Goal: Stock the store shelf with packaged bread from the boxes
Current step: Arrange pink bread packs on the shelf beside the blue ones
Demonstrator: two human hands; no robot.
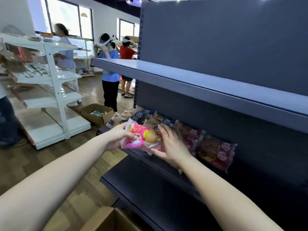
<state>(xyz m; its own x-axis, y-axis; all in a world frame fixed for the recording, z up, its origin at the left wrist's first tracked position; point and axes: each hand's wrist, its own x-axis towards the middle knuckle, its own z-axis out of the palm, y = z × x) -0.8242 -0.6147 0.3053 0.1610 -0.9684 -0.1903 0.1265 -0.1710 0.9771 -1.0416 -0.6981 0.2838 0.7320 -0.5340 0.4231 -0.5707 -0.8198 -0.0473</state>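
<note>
Head view: the pink bread packet [143,139] is held at the front of the middle shelf [168,169], the left hand [116,139] gripping its left end, the right hand [171,147] laid against its right side, fingers straight. Best stood upright, snug against the row of packets [215,150]. The near box [106,219] hides its contents; the far floor box [97,114] holds greenish packs
</note>
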